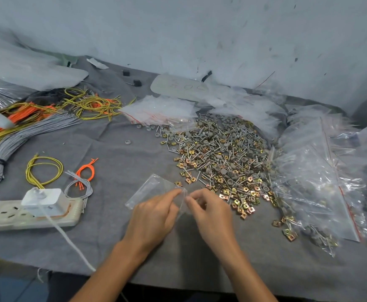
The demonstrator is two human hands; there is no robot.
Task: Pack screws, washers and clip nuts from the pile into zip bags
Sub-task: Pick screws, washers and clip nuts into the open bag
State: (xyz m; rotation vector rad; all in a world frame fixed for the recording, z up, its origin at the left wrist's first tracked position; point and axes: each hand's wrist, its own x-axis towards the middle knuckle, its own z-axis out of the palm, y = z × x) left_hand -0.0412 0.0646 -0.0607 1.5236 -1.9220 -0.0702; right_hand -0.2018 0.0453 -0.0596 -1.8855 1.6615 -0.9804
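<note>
A clear zip bag [151,188] lies on the grey cloth in front of me. My left hand [154,216] pinches its right edge between thumb and fingertips. My right hand [211,212] pinches the same edge from the other side, fingers curled. Just right of both hands spreads a big pile of screws, grey washers and brass-coloured clip nuts [219,158]. A stack of empty zip bags [158,112] with red strips sits behind the pile.
Filled plastic bags [315,171] heap up at the right. At the left lie a white power strip [25,214] with a plugged-in charger, bundles of grey cables [25,136], and yellow and orange wires [45,171]. The table's front edge runs just below my wrists.
</note>
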